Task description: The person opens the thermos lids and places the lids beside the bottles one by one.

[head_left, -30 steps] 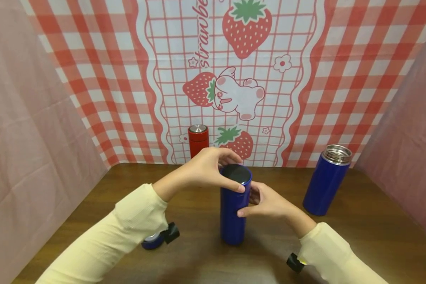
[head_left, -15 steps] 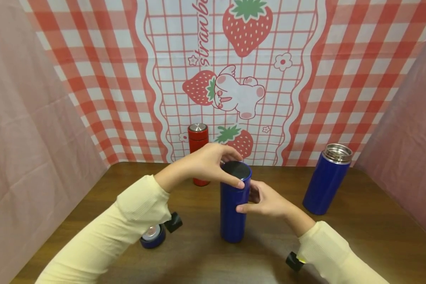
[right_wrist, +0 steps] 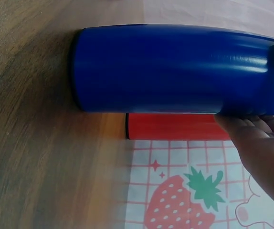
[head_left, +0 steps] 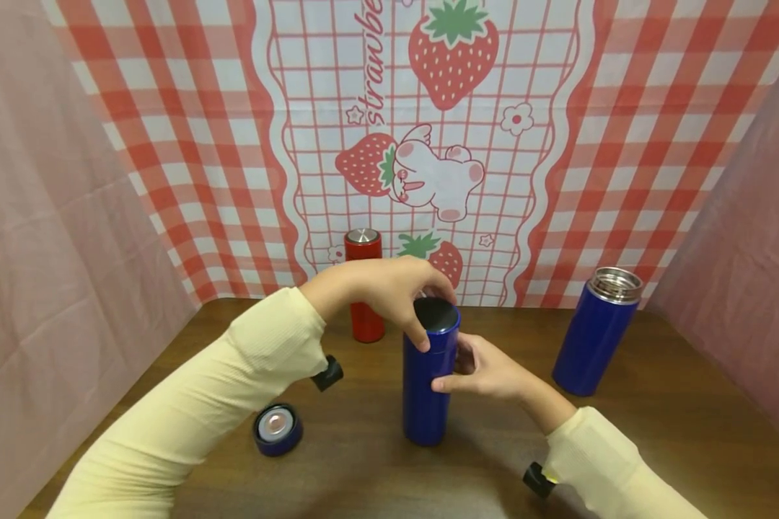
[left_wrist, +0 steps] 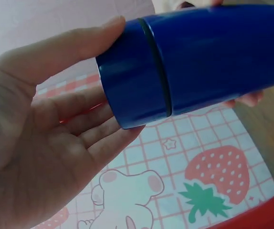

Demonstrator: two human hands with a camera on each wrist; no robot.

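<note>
A tall blue thermos [head_left: 425,411] with a dark-topped lid [head_left: 438,314] stands upright on the table. My left hand [head_left: 392,292] holds the lid from above, thumb on the near side and fingers round the far side. In the left wrist view the thumb presses the blue lid [left_wrist: 132,71], beside the dark seam between lid and body. My right hand [head_left: 496,367] grips the upper body from the right, thumb in front. In the right wrist view the thermos body [right_wrist: 165,69] shows down to its base; the right hand's [right_wrist: 261,148] fingers lie against it.
A red thermos [head_left: 367,321] with a silver top stands behind my left hand. An uncapped blue thermos [head_left: 591,342] with a steel neck is at the right. A blue lid [head_left: 278,431] lies inside up on the table [head_left: 337,461] at the left. A strawberry-print cloth [head_left: 451,61] hangs behind.
My left hand has turned round the lid, its thumb sliding left along the near side and the wrist rising. The loose lid shows more from behind the sleeve. My right hand keeps its place.
</note>
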